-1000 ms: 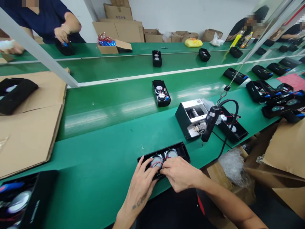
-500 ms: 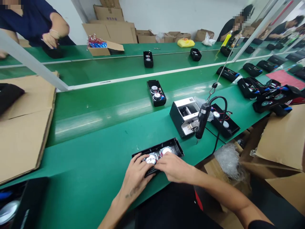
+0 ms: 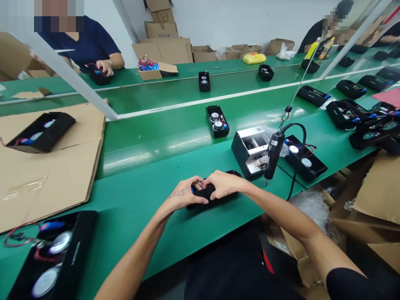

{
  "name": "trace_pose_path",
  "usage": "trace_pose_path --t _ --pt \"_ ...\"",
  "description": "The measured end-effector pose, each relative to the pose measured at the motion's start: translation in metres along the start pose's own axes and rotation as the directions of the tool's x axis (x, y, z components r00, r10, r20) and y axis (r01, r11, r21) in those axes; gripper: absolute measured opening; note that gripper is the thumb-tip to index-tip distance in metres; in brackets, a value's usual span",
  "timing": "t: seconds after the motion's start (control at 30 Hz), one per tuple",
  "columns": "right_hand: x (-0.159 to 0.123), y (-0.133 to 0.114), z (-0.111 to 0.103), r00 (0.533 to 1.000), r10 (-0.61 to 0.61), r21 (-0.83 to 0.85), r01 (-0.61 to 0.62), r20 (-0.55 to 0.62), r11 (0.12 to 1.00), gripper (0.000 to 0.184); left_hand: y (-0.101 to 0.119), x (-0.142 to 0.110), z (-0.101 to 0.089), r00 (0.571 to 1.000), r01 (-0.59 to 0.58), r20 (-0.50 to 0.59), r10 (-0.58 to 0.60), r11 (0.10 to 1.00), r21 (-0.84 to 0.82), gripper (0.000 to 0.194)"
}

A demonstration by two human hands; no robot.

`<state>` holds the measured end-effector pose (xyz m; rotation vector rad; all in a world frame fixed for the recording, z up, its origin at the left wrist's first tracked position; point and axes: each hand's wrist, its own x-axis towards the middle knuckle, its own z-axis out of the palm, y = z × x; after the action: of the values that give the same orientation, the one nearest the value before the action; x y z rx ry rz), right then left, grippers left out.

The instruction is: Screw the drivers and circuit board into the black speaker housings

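Observation:
A black speaker housing [image 3: 215, 203] lies on the green bench in front of me, its near wall facing me. My left hand [image 3: 186, 192] curls over its left part, thumb along the near wall and fingertips inside. Beside it, my right hand [image 3: 225, 184] grips the same wall with bent fingers reaching in. A bit of blue shows by my left fingers; the rest of the inside is hidden. Just beyond the right hand stands a small black and silver machine [image 3: 250, 150]. A black electric screwdriver [image 3: 273, 156] hangs from a cable at its right.
Open speaker housings lie at the near left [image 3: 73, 258], on a cardboard sheet [image 3: 71, 166], on the far strip [image 3: 218, 121] and right of the screwdriver [image 3: 304, 160]. More are piled at the right. Cardboard boxes [image 3: 365, 187] stand below the right edge. People sit across the bench.
Both hands have shifted from the round drivers to the housing's near wall. That wall now faces me and the drivers are hidden. My view has turned left.

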<state>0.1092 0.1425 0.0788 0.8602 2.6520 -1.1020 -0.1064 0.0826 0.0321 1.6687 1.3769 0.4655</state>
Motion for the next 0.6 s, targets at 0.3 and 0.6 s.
trace_pose_path --t 0.3,0.6 --pt "0.004 0.003 0.002 0.999 0.007 -0.030 -0.006 0.034 1.000 0.031 0.004 0.000 -0.001 0.998 0.054 0.015 -0.053 0.997 -0.055 0.047" --pt "0.015 0.006 -0.003 0.997 0.009 -0.017 -0.008 0.072 1.000 0.027 -0.001 0.002 -0.002 0.996 0.088 0.019 -0.087 0.994 -0.060 0.048"
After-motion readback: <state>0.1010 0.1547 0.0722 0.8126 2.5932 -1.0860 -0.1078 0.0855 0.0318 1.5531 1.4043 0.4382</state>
